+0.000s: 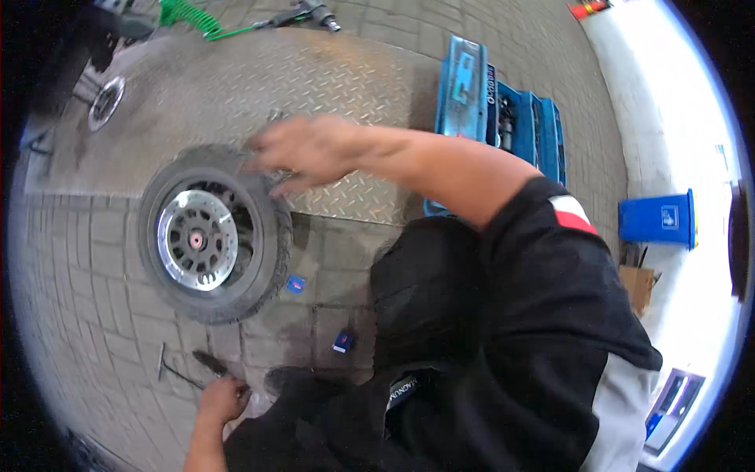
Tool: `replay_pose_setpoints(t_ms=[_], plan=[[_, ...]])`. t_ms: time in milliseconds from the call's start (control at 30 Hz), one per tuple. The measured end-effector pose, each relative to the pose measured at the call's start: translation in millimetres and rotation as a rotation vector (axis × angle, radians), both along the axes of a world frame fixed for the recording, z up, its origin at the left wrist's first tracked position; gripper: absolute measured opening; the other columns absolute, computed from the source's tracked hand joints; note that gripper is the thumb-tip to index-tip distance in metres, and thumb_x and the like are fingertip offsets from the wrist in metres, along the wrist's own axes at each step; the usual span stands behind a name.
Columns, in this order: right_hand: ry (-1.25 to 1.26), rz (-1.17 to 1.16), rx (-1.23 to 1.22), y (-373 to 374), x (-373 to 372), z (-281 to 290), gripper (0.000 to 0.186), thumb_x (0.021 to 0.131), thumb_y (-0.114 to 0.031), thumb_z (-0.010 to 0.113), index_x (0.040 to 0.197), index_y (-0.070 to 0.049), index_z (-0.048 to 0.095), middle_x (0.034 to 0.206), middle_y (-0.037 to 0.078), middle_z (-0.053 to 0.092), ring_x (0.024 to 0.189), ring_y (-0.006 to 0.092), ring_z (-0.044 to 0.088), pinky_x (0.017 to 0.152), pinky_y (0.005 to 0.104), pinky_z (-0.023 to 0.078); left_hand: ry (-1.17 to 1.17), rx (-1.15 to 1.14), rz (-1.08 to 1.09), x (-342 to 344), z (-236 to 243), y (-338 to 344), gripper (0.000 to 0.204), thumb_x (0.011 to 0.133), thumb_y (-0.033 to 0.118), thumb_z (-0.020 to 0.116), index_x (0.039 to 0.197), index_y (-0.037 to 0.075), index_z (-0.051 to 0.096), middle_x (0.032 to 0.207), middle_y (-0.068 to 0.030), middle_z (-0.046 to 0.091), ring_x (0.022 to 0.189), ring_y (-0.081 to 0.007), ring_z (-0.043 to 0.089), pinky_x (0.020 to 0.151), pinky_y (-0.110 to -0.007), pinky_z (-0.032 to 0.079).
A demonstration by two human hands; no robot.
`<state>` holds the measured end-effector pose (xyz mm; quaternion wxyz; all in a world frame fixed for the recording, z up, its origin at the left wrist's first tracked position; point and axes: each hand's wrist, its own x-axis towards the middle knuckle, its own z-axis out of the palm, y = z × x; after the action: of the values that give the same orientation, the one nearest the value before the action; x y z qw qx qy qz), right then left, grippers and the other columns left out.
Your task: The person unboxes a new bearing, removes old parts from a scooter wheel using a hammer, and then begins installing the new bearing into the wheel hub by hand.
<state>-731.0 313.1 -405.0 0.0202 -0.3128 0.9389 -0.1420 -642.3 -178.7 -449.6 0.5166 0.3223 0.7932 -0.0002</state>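
A motorcycle wheel [271, 275] with a black tyre and a shiny brake disc [167, 236] lies flat on the paving, partly over the metal plate's edge. Above the tyre's upper right edge, my right hand [303, 149] reaches across, blurred, thumb and fingers apart. I see nothing in it; whether it touches the tyre is unclear. At the lower left, my left hand [224, 399] is closed with curled fingers; what it holds is hidden. Close to it are a thin T-handle wrench [162, 363] and a dark elongated piece [209, 363]. Some clear plastic [258, 403] shows beside its fingers.
A blue cantilever toolbox [462, 86] stands open at upper right. Two small blue packets [296, 284] [342, 341] lie between wheel and knees. A metal ring [106, 104] rests on the chequered plate [354, 71]. An air tool [314, 14] with green hose [189, 14] lies beyond.
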Motion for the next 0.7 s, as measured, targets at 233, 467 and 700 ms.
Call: replay_pose_setpoints(t_ms=[233, 467, 700], plan=[[0.715, -1.506, -0.531, 275.7, 187.5, -37.4, 0.034, 0.091, -0.027, 0.06, 0.113, -0.002, 0.062, 0.101, 0.02, 0.065, 0.1, 0.0295, 0.063, 0.088, 0.0373, 0.048, 0.07, -0.239, -0.286, -6.3, -146.1, 48.5, 0.028, 0.083, 0.021, 0.056, 0.104, 0.015, 0.072, 0.108, -0.0132, 0.069, 0.106, -0.033, 0.064, 0.088, -0.043, 0.052], [0.061, -1.933, -0.001, 310.9, 281.8, -135.0, 0.044, 0.084, -0.032, 0.066, 0.122, -0.011, 0.06, 0.123, 0.02, 0.055, 0.113, 0.0374, 0.055, 0.097, 0.0444, 0.045, -0.122, -0.407, -0.564, 3.9, -170.2, 56.0, 0.034, 0.081, 0.024, 0.054, 0.107, 0.009, 0.07, 0.116, -0.0169, 0.066, 0.111, -0.0337, 0.062, 0.095, -0.044, 0.048], [0.311, -1.742, 0.232, 355.6, 214.6, -134.9, 0.049, 0.078, -0.035, 0.07, 0.117, -0.008, 0.061, 0.125, 0.022, 0.053, 0.114, 0.0409, 0.052, 0.097, 0.0478, 0.044, -0.193, -0.307, -0.267, 23.2, -182.6, 61.9, 0.045, 0.082, 0.041, 0.057, 0.114, 0.01, 0.067, 0.119, -0.0193, 0.063, 0.115, -0.0338, 0.058, 0.099, -0.042, 0.045]])
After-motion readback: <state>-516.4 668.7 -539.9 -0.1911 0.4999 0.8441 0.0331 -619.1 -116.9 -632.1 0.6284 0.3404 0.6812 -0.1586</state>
